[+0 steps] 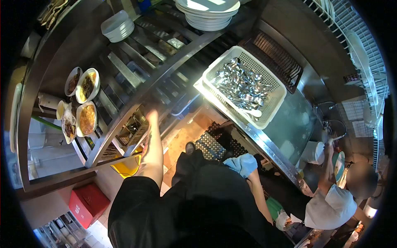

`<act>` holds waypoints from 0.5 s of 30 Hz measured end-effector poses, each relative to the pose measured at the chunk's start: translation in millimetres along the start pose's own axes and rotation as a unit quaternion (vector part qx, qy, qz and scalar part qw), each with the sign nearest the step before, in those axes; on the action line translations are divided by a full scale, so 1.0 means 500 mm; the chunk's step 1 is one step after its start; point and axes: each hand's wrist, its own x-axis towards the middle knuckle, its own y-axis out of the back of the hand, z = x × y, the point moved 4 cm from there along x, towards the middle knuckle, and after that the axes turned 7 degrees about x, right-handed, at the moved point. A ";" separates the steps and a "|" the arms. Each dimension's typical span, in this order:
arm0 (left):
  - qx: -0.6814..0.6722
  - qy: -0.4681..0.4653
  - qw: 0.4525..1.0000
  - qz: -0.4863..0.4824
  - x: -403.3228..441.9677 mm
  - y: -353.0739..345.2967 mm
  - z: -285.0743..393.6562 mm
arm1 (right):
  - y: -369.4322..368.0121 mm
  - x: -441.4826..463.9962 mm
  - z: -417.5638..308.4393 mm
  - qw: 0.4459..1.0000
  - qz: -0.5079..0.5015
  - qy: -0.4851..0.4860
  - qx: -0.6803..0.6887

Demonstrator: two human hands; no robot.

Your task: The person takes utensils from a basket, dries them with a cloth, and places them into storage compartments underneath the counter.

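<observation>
My left hand (152, 119) reaches forward to the edge of the slatted metal shelf (124, 68). It is blurred and its fingers do not show clearly. Just left of it, a utensil holder (131, 133) sits below the shelf edge. Down at my right side, my right hand (251, 175) is closed around a light blue cloth (241, 165). Ahead to the right, a white perforated basket (211, 70) full of spoons and other metal cutlery (244, 89) rests on the steel counter (296, 131).
White plates (209, 20) and small dishes (117, 27) are stacked on the shelf. Bowls with food (87, 120) stand at its left end. A co-worker (331, 206) is at the sink on the right. Below left are a red box (86, 204) and a yellow container (126, 167).
</observation>
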 end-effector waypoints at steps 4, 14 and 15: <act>-0.184 -0.087 0.979 -0.023 -0.302 -0.027 0.161 | 0.061 0.011 -0.043 1.000 -0.010 -0.001 0.002; -0.030 -0.545 0.662 -0.514 -1.168 -0.418 0.643 | 0.358 -0.102 0.145 0.970 -0.019 -0.061 0.235; 0.004 -0.564 0.617 -0.549 -1.215 -0.484 0.634 | 0.371 -0.114 0.123 0.970 -0.016 -0.058 0.234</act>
